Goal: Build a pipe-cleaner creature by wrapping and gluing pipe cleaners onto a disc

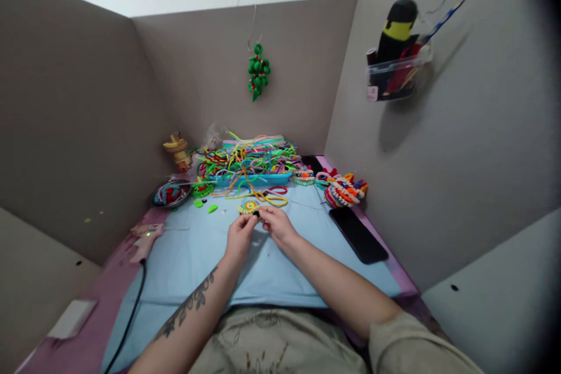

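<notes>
A small black piece (256, 214) is pinched between the fingertips of the left hand (240, 238) and the right hand (277, 225), both closed on it, just above the blue mat (197, 257) on the counter (99, 318). A yellow coil (248, 206) lies just beyond. Farther back sits a tray of pipe cleaners (249, 160). A phone (358, 235) lies to the right and a glue gun (146, 236) to the left.

Soft, even indoor light from above, mild overall blur, wide-angle bending, dark vignette at right edge.
</notes>
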`<move>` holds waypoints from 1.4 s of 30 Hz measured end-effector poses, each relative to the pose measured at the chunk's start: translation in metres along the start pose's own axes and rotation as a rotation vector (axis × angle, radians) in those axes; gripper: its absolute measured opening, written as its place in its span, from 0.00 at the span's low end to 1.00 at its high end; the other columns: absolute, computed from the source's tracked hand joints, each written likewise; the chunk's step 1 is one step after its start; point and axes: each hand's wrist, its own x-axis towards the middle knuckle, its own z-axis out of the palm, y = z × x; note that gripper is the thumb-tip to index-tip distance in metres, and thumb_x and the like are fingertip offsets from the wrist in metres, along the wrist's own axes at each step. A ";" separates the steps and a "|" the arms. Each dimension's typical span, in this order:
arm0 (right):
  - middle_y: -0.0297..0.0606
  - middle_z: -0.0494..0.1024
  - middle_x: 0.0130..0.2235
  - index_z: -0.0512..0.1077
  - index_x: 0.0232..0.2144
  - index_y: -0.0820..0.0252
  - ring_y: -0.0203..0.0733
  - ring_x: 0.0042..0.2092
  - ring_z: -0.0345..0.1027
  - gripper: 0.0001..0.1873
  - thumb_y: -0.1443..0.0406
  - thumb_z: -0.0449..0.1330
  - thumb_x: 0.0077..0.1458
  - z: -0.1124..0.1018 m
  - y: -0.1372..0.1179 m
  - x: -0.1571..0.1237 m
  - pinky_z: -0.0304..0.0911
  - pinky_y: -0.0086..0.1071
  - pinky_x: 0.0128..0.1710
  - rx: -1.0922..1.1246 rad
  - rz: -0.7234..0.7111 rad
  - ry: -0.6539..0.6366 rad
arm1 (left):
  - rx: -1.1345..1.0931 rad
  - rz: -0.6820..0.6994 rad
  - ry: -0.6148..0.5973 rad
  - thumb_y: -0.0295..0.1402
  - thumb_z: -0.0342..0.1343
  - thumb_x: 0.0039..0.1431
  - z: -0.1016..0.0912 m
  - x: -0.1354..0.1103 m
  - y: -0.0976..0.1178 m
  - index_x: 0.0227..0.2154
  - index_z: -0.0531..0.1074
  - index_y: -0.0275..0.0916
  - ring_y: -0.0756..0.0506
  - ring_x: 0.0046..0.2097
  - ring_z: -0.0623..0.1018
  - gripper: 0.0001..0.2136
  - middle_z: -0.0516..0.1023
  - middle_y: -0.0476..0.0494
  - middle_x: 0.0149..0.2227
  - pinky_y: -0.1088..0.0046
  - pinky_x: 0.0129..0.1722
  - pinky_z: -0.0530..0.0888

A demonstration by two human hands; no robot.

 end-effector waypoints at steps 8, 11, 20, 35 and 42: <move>0.34 0.72 0.27 0.72 0.20 0.61 0.37 0.33 0.63 0.05 0.67 0.60 0.45 -0.017 -0.021 -0.003 0.57 0.30 0.35 -0.707 -0.427 -0.086 | 0.286 0.125 -0.077 0.38 0.57 0.48 -0.006 -0.002 0.002 0.22 0.72 0.35 0.51 0.26 0.66 0.10 0.69 0.51 0.22 0.76 0.28 0.63; 0.33 0.70 0.24 0.71 0.19 0.61 0.36 0.32 0.62 0.07 0.68 0.58 0.46 -0.018 -0.024 -0.003 0.57 0.30 0.34 -0.772 -0.474 -0.062 | 0.397 0.241 -0.104 0.37 0.56 0.50 -0.008 -0.003 0.003 0.24 0.74 0.36 0.49 0.30 0.69 0.09 0.71 0.48 0.26 0.75 0.31 0.64; 0.32 0.69 0.24 0.70 0.20 0.62 0.35 0.29 0.62 0.08 0.64 0.58 0.47 -0.022 -0.029 -0.001 0.56 0.28 0.31 -0.618 -0.330 -0.184 | 0.067 -0.012 -0.311 0.42 0.57 0.49 -0.014 0.003 0.001 0.26 0.71 0.35 0.52 0.24 0.66 0.13 0.70 0.50 0.22 0.77 0.26 0.61; 0.24 0.58 0.15 0.65 0.17 0.61 0.27 0.17 0.46 0.12 0.60 0.61 0.39 -0.006 -0.015 -0.006 0.41 0.25 0.17 -0.228 -0.018 -0.062 | 0.345 0.266 -0.118 0.34 0.56 0.49 -0.010 0.001 0.003 0.23 0.70 0.37 0.51 0.27 0.67 0.06 0.69 0.50 0.24 0.76 0.29 0.64; 0.24 0.58 0.14 0.63 0.17 0.61 0.26 0.16 0.45 0.12 0.60 0.62 0.36 0.006 -0.009 -0.012 0.38 0.25 0.15 -0.075 0.064 0.013 | 0.488 0.480 0.022 0.32 0.53 0.54 -0.007 -0.007 0.002 0.33 0.69 0.39 0.51 0.29 0.68 0.05 0.69 0.48 0.29 0.75 0.30 0.66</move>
